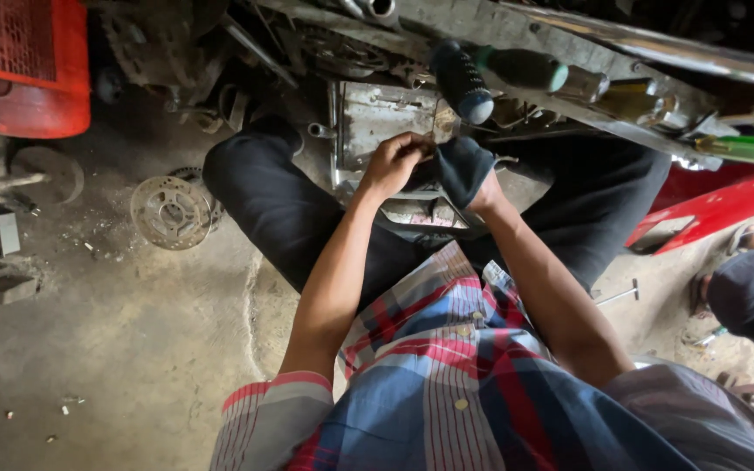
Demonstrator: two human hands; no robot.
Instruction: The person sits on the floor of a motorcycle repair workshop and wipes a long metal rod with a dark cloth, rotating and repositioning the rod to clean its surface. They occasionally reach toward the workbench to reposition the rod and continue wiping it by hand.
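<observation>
Both hands are working at a grimy metal engine cover (377, 118) between the knees.

The left hand (392, 163) is curling its fingers against the cover's lower edge, while the right hand (482, 194) is gripping a dark cloth (462, 167) beside it. 1 brake disc (170, 212) is lying on the floor (115, 349) to the left.

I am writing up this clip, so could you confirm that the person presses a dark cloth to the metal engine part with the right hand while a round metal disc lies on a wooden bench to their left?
One detail is wrong: the head view shows the round metal disc lying on the dirty concrete floor, not on a bench. The right hand does hold the dark cloth against the metal engine part.
</observation>
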